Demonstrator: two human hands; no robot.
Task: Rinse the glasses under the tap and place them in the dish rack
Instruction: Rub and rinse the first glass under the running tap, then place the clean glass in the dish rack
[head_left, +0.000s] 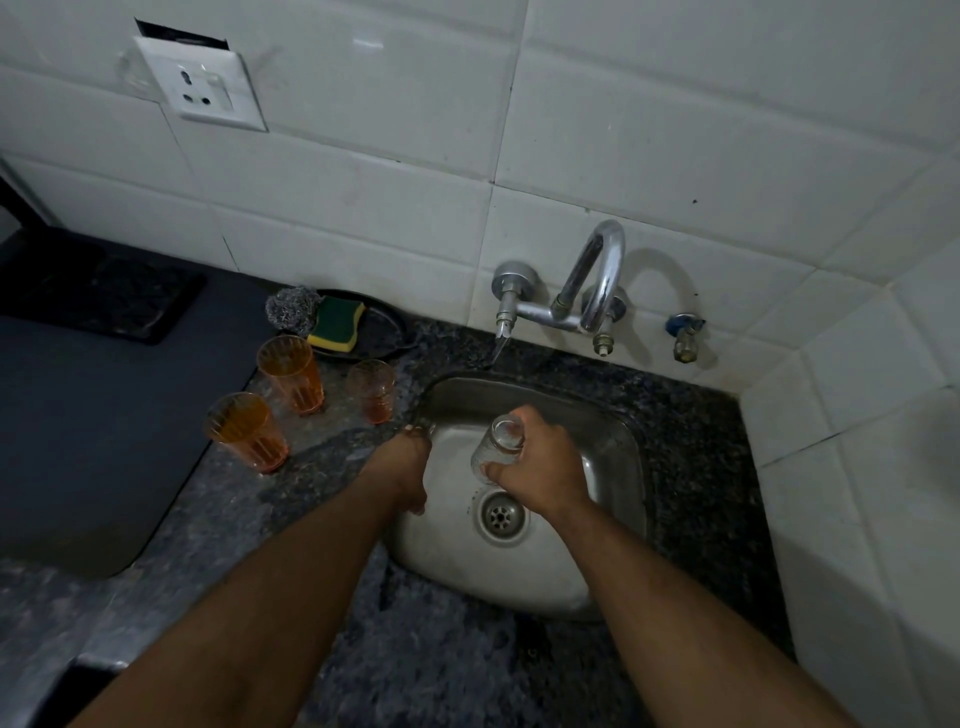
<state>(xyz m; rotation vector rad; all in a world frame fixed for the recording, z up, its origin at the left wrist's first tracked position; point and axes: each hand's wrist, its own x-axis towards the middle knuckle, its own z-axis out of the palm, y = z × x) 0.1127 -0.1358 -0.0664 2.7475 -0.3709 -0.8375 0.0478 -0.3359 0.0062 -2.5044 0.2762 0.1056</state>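
A clear glass (497, 442) is gripped by the right hand (540, 467) over the sink (613, 452); left hand (408, 467) grip cannot be told.

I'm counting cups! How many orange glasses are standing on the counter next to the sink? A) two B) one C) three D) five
C: three orange glasses stand on the counter left of the sink, a near one, a far one and a smaller one.
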